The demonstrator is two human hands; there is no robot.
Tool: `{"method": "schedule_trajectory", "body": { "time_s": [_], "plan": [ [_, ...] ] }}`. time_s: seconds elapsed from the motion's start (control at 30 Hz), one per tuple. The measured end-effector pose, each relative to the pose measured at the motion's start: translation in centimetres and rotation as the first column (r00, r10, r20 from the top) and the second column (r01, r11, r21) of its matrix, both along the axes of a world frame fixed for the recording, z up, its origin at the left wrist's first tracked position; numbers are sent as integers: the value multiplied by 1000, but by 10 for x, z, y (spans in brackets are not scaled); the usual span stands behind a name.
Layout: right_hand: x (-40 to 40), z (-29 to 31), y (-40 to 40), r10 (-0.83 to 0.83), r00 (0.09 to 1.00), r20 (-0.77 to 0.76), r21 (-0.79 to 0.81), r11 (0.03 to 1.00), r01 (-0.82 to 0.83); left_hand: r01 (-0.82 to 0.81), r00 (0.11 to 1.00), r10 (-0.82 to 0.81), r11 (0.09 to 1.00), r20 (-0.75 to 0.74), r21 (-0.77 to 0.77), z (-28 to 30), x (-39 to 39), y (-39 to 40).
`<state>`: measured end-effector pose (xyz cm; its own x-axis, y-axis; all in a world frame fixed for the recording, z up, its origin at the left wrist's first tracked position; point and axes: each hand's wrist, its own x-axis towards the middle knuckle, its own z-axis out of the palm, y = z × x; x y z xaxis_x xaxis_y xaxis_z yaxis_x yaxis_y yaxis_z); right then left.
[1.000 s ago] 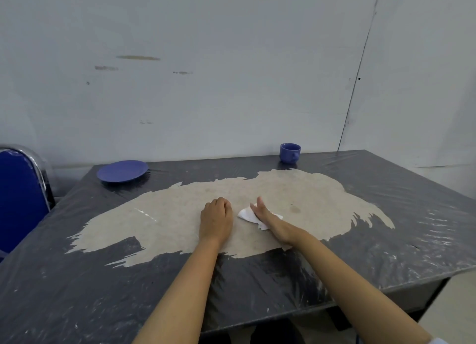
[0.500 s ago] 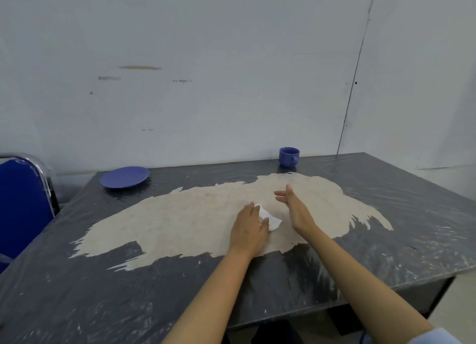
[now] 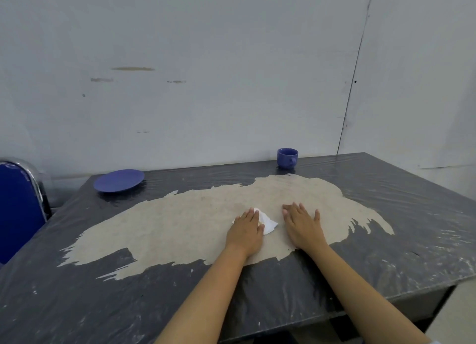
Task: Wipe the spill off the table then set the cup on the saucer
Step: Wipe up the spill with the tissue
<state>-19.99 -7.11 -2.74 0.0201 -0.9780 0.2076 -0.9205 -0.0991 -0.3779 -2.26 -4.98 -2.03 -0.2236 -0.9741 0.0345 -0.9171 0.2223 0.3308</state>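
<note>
Here we are at the desk (image 3: pixel 386 253), its dark surface under wrinkled plastic, with a large tan patch (image 3: pixel 193 225) spread across the middle. Two bare forearms reach out from the near edge, and both of our hands are down on that patch.

Our left hand (image 3: pixel 246 231) lies palm down with fingers fairly straight, pressing on one white tissue (image 3: pixel 268 222). The tissue peeks out from under the fingers toward the right, crumpled, flat against the desk. Just beside it, but not touching it, our right hand (image 3: pixel 304 225) rests flat and spread, fingers splayed wide, holding nothing. There is a small gap of tan surface between the tissue and that hand.

We cannot make out any liquid on the desk; if a spill is there, it is hidden under the tissue or too faint to tell.

Further out, at the far left corner, sits one blue saucer (image 3: pixel 119 180), bare on top. At the far edge, well apart from it and to the right, stands one blue cup (image 3: pixel 287 158), upright, its handle turned to the right. Cup and saucer are on opposite sides of the patch's far end.

Off the left edge of the desk we see one blue chair (image 3: pixel 18 209) with a chrome frame. Behind everything runs a pale wall (image 3: pixel 231 73) with a few scuffs.
</note>
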Motion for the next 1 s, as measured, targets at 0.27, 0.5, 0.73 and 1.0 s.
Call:
{"method": "schedule_trajectory", "body": {
  "time_s": [0.27, 0.5, 0.73, 1.0],
  "plan": [
    [1, 2, 4, -9, 999, 38, 11, 1000, 8, 86, 991, -92, 994, 96, 60, 15, -6, -16],
    [1, 5, 7, 3, 998, -66, 26, 1000, -1, 165, 976, -172, 984, 132, 65, 18, -3, -9],
    [1, 5, 8, -2, 999, -45, 33, 999, 4, 181, 974, -185, 983, 133, 39, 10, 6, 6],
    [1, 3, 7, -4, 999, 44, 24, 1000, 3, 107, 982, -117, 992, 149, 73, 15, 25, -10]
  ]
}}
